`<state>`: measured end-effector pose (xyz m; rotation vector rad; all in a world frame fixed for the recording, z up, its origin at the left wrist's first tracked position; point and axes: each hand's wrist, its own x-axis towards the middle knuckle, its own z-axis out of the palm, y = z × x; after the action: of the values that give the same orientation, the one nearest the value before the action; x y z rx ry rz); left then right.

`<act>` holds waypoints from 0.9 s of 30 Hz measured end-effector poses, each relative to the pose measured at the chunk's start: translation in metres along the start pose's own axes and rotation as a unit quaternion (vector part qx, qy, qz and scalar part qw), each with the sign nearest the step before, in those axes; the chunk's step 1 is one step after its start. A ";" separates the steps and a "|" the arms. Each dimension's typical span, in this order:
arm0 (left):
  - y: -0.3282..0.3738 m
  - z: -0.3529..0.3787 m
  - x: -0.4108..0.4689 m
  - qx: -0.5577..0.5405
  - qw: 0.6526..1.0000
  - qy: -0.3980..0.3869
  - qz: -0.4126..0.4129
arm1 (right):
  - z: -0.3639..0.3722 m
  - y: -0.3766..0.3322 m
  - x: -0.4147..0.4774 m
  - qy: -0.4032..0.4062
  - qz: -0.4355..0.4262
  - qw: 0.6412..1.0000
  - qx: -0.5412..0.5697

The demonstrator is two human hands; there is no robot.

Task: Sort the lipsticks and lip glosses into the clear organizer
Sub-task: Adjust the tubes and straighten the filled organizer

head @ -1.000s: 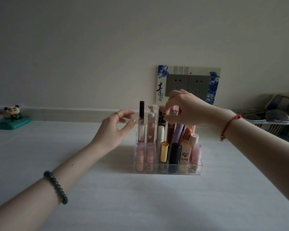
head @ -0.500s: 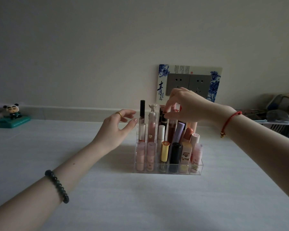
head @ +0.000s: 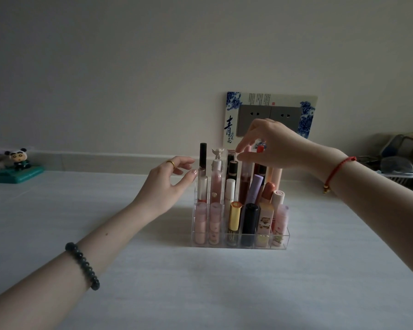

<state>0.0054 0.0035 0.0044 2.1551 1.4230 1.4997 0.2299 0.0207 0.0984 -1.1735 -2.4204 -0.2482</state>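
Organizer (head: 284, 238) full, on tabletop (head: 200, 287). Left grip (head: 167, 184) slack, empty, beside its left wall. Right grip (head: 270, 148) above back tubes (head: 244, 184), fingers parted, holding nothing.

A plain, pale wall (head: 129, 67) fills the upper half of the view, dim and evenly lit; a low raised ledge (head: 93, 160) runs along its foot where it meets the white table (head: 200, 294); a grey double socket (head: 270, 117) sits on the wall inside a blue-and-white patterned surround (head: 231, 103) with dark calligraphy; far left, a panda figurine (head: 19, 158) rests on a teal base (head: 17, 175); far right stands a wire rack (head: 405, 177), its contents too dark to make out.
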 end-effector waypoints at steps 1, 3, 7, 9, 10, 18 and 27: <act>-0.001 0.000 -0.001 0.004 1.000 0.000 0.002 | -0.003 0.001 -0.002 0.004 0.003 1.000 0.005; -0.003 0.000 -0.002 0.009 1.000 0.000 0.004 | -0.010 0.005 -0.007 0.003 0.014 1.000 0.011; -0.007 0.002 -0.008 0.006 1.000 -0.006 -0.009 | -0.012 0.013 -0.026 -0.029 0.034 0.999 0.006; -0.009 0.005 -0.011 0.000 1.000 -0.011 -0.014 | -0.006 0.016 -0.035 -0.037 0.041 0.998 -0.009; -0.009 0.006 -0.012 -0.002 1.000 -0.013 -0.015 | -0.003 0.016 -0.039 -0.029 0.043 0.999 -0.013; -0.011 0.006 -0.015 -0.005 1.000 -0.015 -0.020 | 0.015 0.008 -0.053 0.033 0.029 0.998 -0.046; -0.011 0.005 -0.015 -0.008 1.000 -0.015 -0.020 | 0.023 0.003 -0.059 0.037 0.038 0.997 -0.048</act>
<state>0.0020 -0.0001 -0.0141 2.1171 1.4323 1.4543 0.2570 -0.0112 0.0508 -1.2720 -2.3177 -0.3820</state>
